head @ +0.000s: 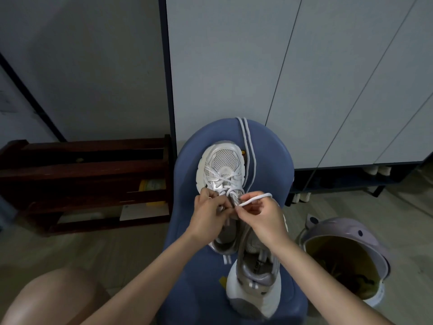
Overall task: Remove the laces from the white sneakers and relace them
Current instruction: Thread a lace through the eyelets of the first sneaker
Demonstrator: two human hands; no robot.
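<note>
A white mesh sneaker [221,165] lies on a blue stool [269,170], toe pointing away, with a white lace [228,180] crossed through its lower eyelets. My left hand [208,216] grips the sneaker's upper edge by the eyelets. My right hand [260,214] pinches a loop of that lace [257,198] beside the tongue. A second sneaker [255,277] lies nearer me on the stool, heel toward me, without visible lacing. A loose white lace [248,148] runs over the stool's far edge.
A dark wooden shoe rack [89,181] stands on the left. A lilac bin [346,256] sits open at the right. White cabinet doors [304,66] rise behind the stool. My bare knee [54,299] shows at lower left.
</note>
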